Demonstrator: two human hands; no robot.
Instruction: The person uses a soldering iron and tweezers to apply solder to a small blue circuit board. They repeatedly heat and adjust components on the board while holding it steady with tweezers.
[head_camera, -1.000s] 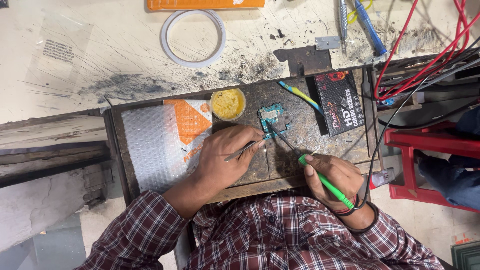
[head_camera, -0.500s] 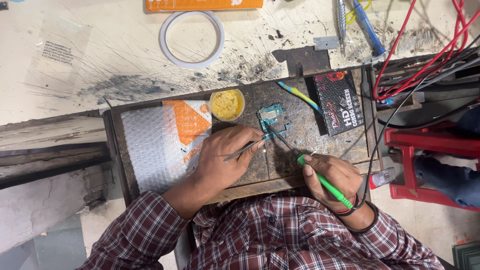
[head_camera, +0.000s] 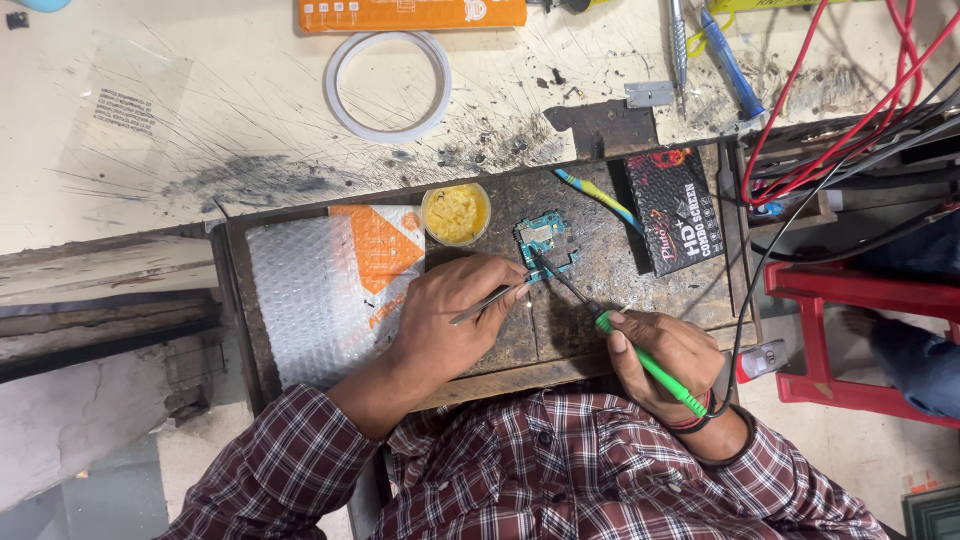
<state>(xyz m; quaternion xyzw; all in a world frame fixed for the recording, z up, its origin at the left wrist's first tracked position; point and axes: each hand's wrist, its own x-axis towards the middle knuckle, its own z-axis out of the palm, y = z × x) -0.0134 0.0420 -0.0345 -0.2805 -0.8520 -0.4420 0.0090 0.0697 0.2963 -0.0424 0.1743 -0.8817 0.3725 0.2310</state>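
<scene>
- Two hands at the circuit board (head_camera: 545, 243) — left hand (head_camera: 447, 322) pinches tweezers (head_camera: 488, 303).
- Right hand (head_camera: 672, 366) grips green soldering iron (head_camera: 640, 360), tip on board.

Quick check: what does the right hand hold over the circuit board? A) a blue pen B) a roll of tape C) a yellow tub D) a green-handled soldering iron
D: the right hand grips the green-handled soldering iron, its tip on the circuit board.
</scene>
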